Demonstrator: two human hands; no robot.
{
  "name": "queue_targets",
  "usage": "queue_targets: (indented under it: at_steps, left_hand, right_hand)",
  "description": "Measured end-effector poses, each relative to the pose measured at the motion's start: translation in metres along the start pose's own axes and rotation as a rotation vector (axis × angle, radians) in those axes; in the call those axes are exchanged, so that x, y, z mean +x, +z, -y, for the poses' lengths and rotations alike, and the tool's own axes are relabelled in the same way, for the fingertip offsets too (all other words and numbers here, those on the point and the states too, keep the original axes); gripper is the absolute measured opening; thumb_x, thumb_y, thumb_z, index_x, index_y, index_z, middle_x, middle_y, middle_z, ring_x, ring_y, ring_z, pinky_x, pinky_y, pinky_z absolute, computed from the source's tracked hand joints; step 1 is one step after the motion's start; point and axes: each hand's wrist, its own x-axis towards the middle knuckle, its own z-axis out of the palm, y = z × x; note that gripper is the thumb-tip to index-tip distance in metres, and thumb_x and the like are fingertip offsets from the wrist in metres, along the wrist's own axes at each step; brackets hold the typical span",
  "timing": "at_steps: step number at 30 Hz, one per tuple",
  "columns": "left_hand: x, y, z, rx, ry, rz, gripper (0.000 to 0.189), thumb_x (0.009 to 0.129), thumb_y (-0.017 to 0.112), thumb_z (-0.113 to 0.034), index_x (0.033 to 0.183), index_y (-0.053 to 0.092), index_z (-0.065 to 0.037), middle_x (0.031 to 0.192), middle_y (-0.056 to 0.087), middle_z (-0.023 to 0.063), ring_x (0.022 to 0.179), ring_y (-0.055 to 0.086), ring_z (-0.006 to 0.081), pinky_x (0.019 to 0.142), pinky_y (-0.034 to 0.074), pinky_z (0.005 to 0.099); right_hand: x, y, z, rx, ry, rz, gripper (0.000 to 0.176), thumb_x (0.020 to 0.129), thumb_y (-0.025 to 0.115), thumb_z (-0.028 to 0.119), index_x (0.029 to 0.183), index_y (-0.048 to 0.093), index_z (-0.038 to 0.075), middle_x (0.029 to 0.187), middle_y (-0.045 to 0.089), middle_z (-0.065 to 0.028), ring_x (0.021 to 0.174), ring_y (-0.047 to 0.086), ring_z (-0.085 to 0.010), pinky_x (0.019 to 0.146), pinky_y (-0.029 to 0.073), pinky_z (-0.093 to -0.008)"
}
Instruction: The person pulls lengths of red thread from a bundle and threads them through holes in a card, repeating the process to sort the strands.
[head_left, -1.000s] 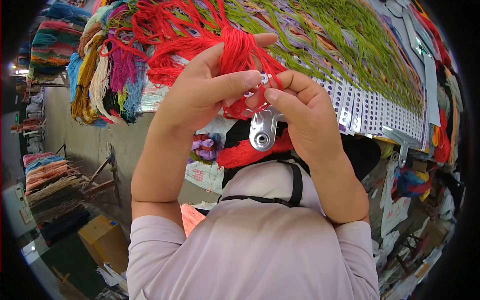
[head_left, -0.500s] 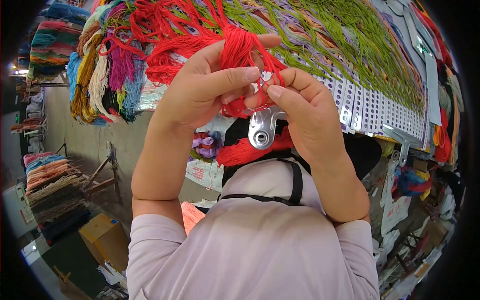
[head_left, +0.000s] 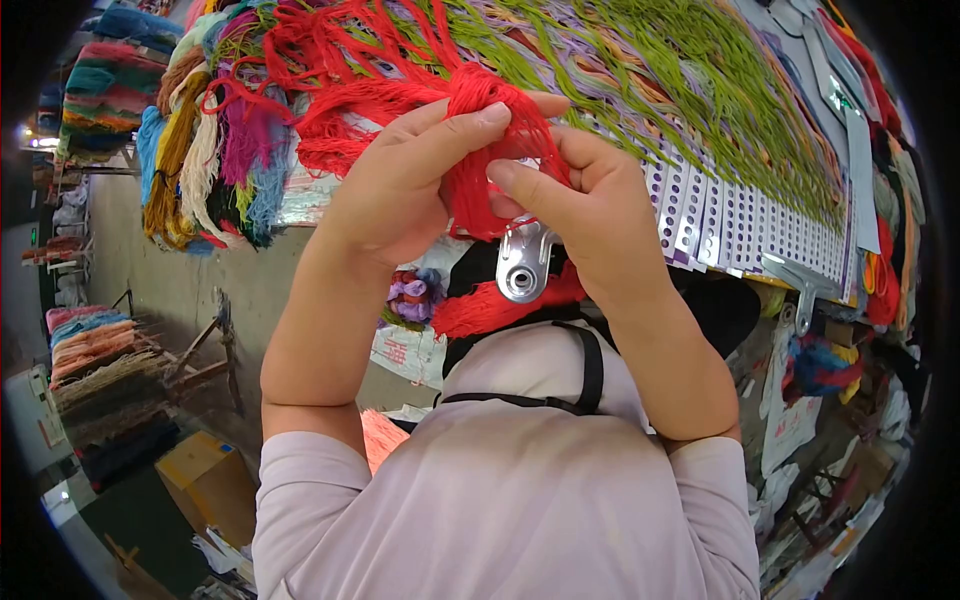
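Note:
A looped bundle of red thread [head_left: 490, 95] hangs between my two hands at the table's near edge. My left hand [head_left: 420, 165] is closed on it, with the thumb across the strands at the top. From the other side, my right hand [head_left: 585, 195] pinches the same bundle, thumb in front and fingers partly hidden behind the strands. Longer red strands run from the bundle back over the table toward the upper left. Just below the hands a shiny metal bracket [head_left: 522, 270] with a round hole sticks out.
Green and purple threads [head_left: 690, 90] spread over white hole-punched cards [head_left: 770, 225] on the table. Hanks in many colours [head_left: 180, 150] hang at the left edge. More red thread [head_left: 510, 305] lies near my lap. A cardboard box [head_left: 208, 480] stands on the floor at lower left.
My left thumb has moved up onto the top of the red bundle. My right hand has shifted slightly left and up, and the strands between the hands now hang fuller.

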Motion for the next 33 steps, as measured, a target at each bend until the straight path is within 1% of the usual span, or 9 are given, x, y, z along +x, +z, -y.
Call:
queue_targets:
  at_steps: [10,21,25,27,29,30,31,32,33]
  left_hand:
    - [-0.004,-0.002,-0.003,-0.092,0.024,-0.011,0.042,0.093,0.049,-0.023,0.122,0.051,0.006,0.113,0.06,0.0128,0.103,0.059,0.0201,0.092,0.044,0.0354]
    - [-0.006,-0.006,-0.003,0.044,0.134,-0.01,0.043,0.084,0.062,-0.011,0.123,0.051,0.005,0.111,0.062,0.0097,0.099,0.059,0.0174,0.091,0.044,0.0338]
    - [-0.001,-0.008,-0.01,-0.03,0.144,0.037,0.047,0.084,0.063,-0.015,0.124,0.05,0.006,0.086,0.058,0.0024,0.078,0.055,0.0106,0.071,0.043,0.0264]
    - [0.001,-0.019,-0.019,-0.041,0.134,0.082,0.049,0.084,0.063,-0.017,0.124,0.049,0.007,0.075,0.054,-0.0007,0.068,0.052,0.0085,0.062,0.041,0.0242]
    - [-0.003,-0.034,-0.028,-0.141,-0.121,0.249,0.052,0.084,0.063,-0.023,0.124,0.049,0.007,0.061,0.039,-0.0049,0.051,0.038,0.0059,0.046,0.029,0.0221]
    - [-0.004,-0.05,-0.032,0.086,-0.118,0.296,0.051,0.084,0.062,-0.025,0.123,0.05,0.006,0.057,0.037,-0.0054,0.046,0.035,0.0053,0.043,0.027,0.0218]
    - [-0.006,-0.07,-0.038,0.311,-0.116,0.343,0.051,0.085,0.061,-0.027,0.122,0.051,0.005,0.054,0.036,-0.006,0.042,0.032,0.0047,0.04,0.025,0.0216]
    - [-0.01,-0.091,-0.048,0.445,-0.083,0.274,0.04,0.086,0.06,-0.027,0.112,0.055,0.003,0.053,0.035,-0.0063,0.04,0.03,0.004,0.038,0.023,0.0208]
    - [-0.018,-0.114,-0.058,0.578,-0.05,0.204,0.032,0.087,0.058,-0.028,0.102,0.059,0.001,0.052,0.034,-0.0066,0.039,0.029,0.0034,0.037,0.022,0.02]
  right_hand:
    - [0.0,0.005,-0.005,0.074,-0.052,-0.037,0.009,0.082,0.065,0.009,0.083,0.064,0.0,0.063,0.053,0.0068,0.057,0.043,0.0018,0.049,0.033,-0.0173]
    - [-0.004,0.006,-0.003,0.181,-0.046,-0.032,0.006,0.084,0.061,0.006,0.086,0.062,0.0,0.071,0.058,0.0029,0.062,0.048,-0.0001,0.056,0.038,-0.0178]
    - [0.003,0.007,-0.005,0.323,-0.112,-0.11,0.006,0.085,0.058,0.006,0.086,0.06,0.0,0.077,0.062,-0.0023,0.066,0.055,-0.0074,0.071,0.044,-0.0233]
    - [0.01,-0.003,-0.004,0.294,-0.128,-0.115,0.006,0.088,0.053,0.008,0.083,0.055,0.004,0.066,0.056,-0.0003,0.058,0.051,-0.011,0.07,0.042,-0.0265]
    - [0.011,-0.031,0.002,0.74,0.207,0.319,0.007,0.089,0.049,0.008,0.082,0.05,0.008,0.056,0.043,0.0023,0.05,0.042,-0.0107,0.06,0.038,-0.0266]
    - [0.007,-0.041,0.009,0.719,0.2,0.345,0.01,0.089,0.048,0.008,0.08,0.045,0.011,0.053,0.032,0.0034,0.045,0.032,-0.0101,0.051,0.031,-0.0263]
    - [0.007,-0.067,0.019,0.571,0.177,0.449,0.003,0.09,0.05,0.01,0.087,0.05,0.008,0.055,0.038,0.0027,0.045,0.036,-0.0095,0.048,0.033,-0.0253]
    - [0.0,-0.098,0.034,0.354,0.172,0.439,0.011,0.087,0.054,0.01,0.096,0.054,0.003,0.057,0.043,0.0011,0.046,0.039,-0.0095,0.047,0.036,-0.024]
    - [-0.013,-0.136,0.041,0.167,0.028,0.293,0.019,0.084,0.057,0.008,0.101,0.055,0.0,0.06,0.046,-0.0001,0.047,0.042,-0.009,0.047,0.039,-0.0246]
